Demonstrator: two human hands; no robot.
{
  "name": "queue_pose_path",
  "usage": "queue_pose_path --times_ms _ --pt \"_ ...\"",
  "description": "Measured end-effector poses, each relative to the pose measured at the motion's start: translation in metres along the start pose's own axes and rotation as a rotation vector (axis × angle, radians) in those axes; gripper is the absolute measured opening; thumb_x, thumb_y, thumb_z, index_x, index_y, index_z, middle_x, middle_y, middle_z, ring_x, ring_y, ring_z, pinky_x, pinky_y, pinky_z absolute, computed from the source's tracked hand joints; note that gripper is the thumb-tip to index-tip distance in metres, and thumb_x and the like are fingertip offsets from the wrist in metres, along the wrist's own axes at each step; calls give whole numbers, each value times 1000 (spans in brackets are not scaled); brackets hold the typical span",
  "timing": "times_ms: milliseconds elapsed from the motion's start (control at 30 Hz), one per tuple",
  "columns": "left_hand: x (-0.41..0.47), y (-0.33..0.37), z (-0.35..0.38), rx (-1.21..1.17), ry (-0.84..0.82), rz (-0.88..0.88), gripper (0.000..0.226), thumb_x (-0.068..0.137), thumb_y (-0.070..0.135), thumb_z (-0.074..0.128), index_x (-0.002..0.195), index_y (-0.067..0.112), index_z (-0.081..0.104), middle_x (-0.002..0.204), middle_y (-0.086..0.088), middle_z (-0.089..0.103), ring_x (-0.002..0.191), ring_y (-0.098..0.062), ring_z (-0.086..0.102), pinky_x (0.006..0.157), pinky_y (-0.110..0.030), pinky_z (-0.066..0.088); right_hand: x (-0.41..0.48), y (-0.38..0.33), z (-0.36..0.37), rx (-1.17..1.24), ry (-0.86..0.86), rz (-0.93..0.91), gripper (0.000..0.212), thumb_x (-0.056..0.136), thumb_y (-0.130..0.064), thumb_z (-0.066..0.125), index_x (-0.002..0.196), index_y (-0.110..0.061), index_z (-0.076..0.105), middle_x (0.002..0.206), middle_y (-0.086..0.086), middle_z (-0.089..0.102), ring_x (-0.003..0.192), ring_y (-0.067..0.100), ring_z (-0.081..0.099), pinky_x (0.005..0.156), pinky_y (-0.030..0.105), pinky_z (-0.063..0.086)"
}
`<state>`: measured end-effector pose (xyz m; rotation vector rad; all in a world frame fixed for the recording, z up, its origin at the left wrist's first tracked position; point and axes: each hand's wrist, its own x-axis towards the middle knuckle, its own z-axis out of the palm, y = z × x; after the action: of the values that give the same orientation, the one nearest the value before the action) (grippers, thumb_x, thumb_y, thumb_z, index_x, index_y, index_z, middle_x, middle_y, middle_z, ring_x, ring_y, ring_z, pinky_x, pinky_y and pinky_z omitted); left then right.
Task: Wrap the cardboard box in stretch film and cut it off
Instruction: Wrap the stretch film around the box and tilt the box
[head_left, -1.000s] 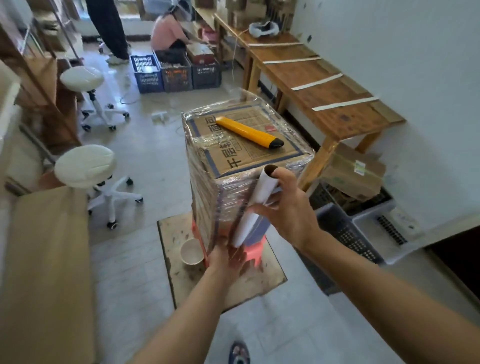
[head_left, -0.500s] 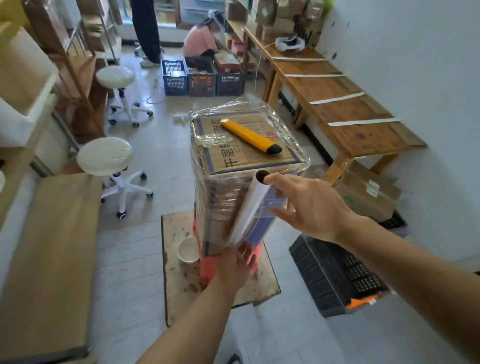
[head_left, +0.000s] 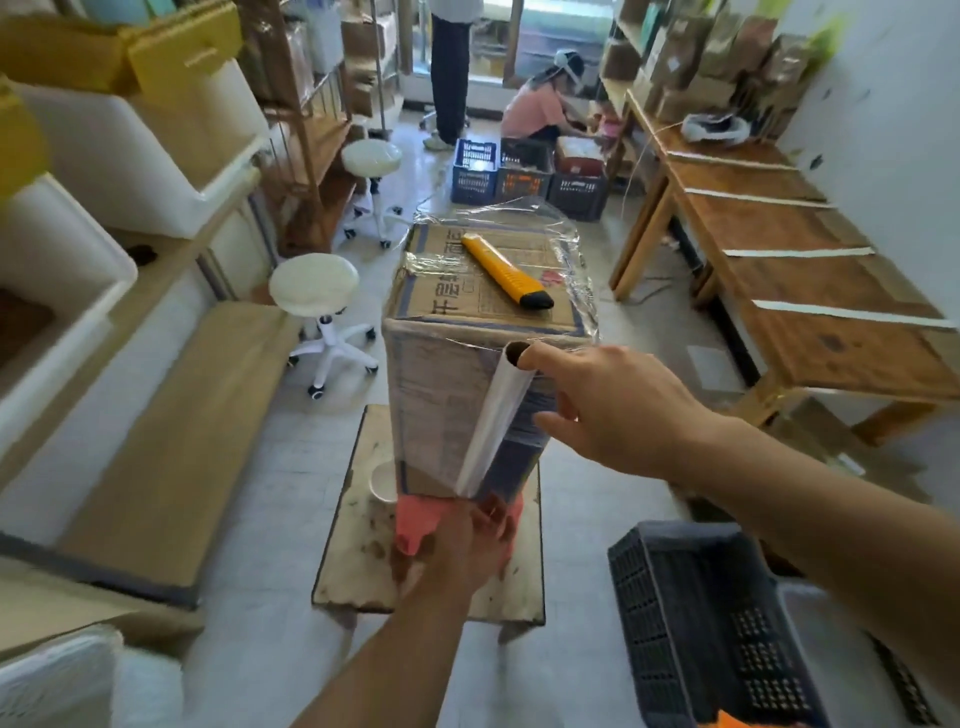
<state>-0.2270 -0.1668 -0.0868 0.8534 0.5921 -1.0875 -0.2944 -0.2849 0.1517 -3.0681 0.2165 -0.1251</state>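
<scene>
Head view: stretch film roll (head_left: 493, 415) held against cardboard box (head_left: 441, 395), right hand (head_left: 613, 410) fingers spread, left hand (head_left: 467, 540) gripping below; risk: hard tug toppling it (knife (head_left: 506, 270) loose on top).

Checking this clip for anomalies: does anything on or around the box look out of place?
Yes. A yellow utility knife lies loose and diagonal on top of the cardboard box while the film roll is held against its near corner. At the far top edge, a flap of film stands up crumpled.
</scene>
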Motion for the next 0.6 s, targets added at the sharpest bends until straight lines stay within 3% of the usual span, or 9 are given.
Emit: queue_pose_path --times_ms 100,200,300,433,533,600 --pt "3 -27 10 -161 73 -16 30 81 -9 26 83 7 52 81 -12 63 77 -26 60 75 -36 45 -7 16 1 1 -13 -24 58 93 -34 63 144 -32 34 95 -4 68 72 14 54 60 29 44" --pt "-1 -46 24 -226 60 -4 31 68 -13 29 80 3 54 79 -13 63 77 -24 58 73 -36 45 -17 29 0 -1 -20 -53 57 94 -36 62 142 -33 32 90 -5 66 70 16 59 63 35 56" --pt "-6 -59 40 -239 23 37 28 60 -12 33 74 1 54 75 -13 62 74 -24 58 70 -37 45 -21 43 -7 7 -13 -63 55 95 -37 61 143 -35 34 82 -13 56 72 16 58 67 38 56" --pt "-2 -75 50 -191 49 44 32 60 -10 33 79 5 54 79 -11 61 73 -23 58 70 -36 47 -23 57 -12 15 -18 -66 50 95 -39 60 140 -37 38 82 -13 59 74 16 61 68 38 56" --pt "7 -86 52 -167 24 28 26 76 -8 32 80 7 52 83 -10 60 73 -22 59 68 -36 48 -28 67 -10 14 -30 -59 50 95 -42 59 140 -37 38 86 -7 66 75 18 63 67 39 56" --pt "9 -93 56 -156 -2 3 26 68 -10 32 77 6 51 82 -11 60 73 -23 57 68 -36 47 -31 74 -8 9 -39 -57 53 95 -42 58 142 -37 36 87 -6 66 75 18 63 68 39 57"
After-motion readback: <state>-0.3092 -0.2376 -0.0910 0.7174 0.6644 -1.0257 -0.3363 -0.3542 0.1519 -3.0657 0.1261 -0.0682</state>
